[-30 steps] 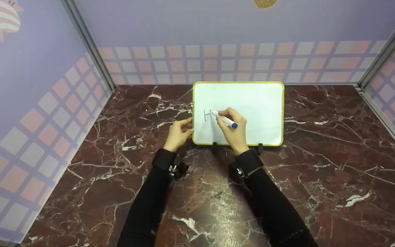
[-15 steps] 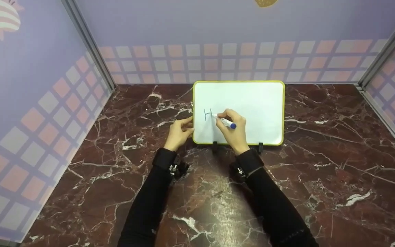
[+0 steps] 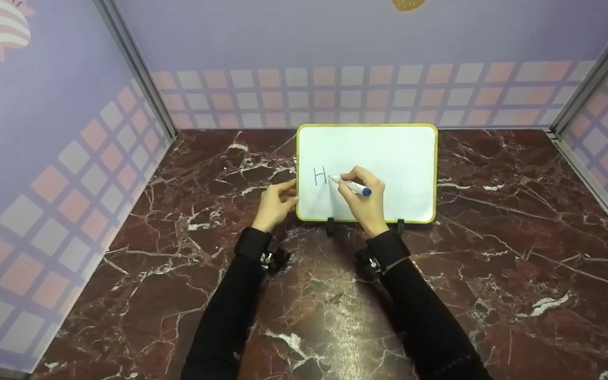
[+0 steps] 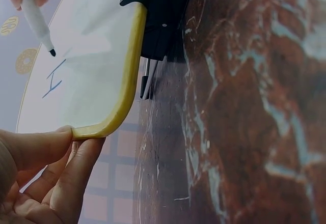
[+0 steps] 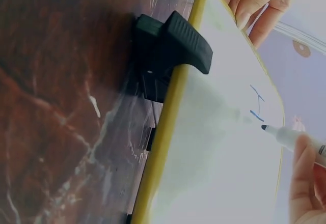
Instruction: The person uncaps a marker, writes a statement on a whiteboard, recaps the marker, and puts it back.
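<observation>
A whiteboard [image 3: 399,158] with a yellow frame stands on a black stand [image 5: 173,46] whose clips hold its lower edge. Blue strokes forming an H [image 3: 320,176] are drawn on its left part. My right hand [image 3: 366,198] pinches a whiteboard marker [image 3: 354,186], white with a blue end, its tip just right of the H. In the right wrist view the marker's dark tip [image 5: 264,127] is close to the board; whether it touches I cannot tell. My left hand [image 3: 275,205] pinches the board's left edge, thumb [image 4: 41,147] in front and fingers behind.
The board stands on a dark red marbled table [image 3: 520,253]. A lilac back wall [image 3: 335,37] with pink and white squares rises behind it, and side panels [image 3: 56,158] flank the table. Each wrist carries a camera on a black strap [image 3: 254,245].
The right upright of the H has been drawn downward with the marker. My right hand has then shifted slightly right, the tip leaving the stroke. My left hand has stayed at the board's edge.
</observation>
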`<state>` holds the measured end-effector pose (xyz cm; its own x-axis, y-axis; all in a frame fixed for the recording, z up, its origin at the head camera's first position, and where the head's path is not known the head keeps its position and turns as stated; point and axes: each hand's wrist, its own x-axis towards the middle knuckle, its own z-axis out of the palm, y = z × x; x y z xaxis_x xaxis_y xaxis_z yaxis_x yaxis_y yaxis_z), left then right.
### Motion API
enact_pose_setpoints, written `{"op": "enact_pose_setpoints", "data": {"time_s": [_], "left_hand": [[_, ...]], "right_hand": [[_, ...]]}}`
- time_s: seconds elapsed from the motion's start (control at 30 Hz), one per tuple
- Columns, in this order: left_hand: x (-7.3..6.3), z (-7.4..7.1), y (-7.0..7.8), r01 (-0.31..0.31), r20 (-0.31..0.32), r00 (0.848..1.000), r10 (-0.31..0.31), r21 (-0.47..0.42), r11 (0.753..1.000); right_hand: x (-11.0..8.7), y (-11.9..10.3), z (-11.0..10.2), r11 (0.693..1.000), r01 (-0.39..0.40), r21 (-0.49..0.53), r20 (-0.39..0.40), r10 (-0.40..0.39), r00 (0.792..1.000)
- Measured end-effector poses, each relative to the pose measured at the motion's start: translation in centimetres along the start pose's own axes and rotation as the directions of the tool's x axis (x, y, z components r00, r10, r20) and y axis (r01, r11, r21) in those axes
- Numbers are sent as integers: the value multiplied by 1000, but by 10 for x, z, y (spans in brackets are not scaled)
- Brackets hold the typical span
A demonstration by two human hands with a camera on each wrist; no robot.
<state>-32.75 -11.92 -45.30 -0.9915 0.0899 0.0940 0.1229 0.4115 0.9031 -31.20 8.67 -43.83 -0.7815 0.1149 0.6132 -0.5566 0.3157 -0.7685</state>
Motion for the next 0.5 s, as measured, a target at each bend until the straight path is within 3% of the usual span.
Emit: {"op": "enact_pose_setpoints", "data": {"time_s": [0.27, 0.5], "left_hand": [[-1, -1, 0, -9, -6, 1000, 9, 21, 1000], [-1, 0, 0, -2, 1, 1000, 2, -8, 1000]], "right_hand": [[1, -1, 0, 999, -33, -21, -36, 32, 999], [-1, -29, -5, 1000, -10, -6, -38, 10, 999]]}}
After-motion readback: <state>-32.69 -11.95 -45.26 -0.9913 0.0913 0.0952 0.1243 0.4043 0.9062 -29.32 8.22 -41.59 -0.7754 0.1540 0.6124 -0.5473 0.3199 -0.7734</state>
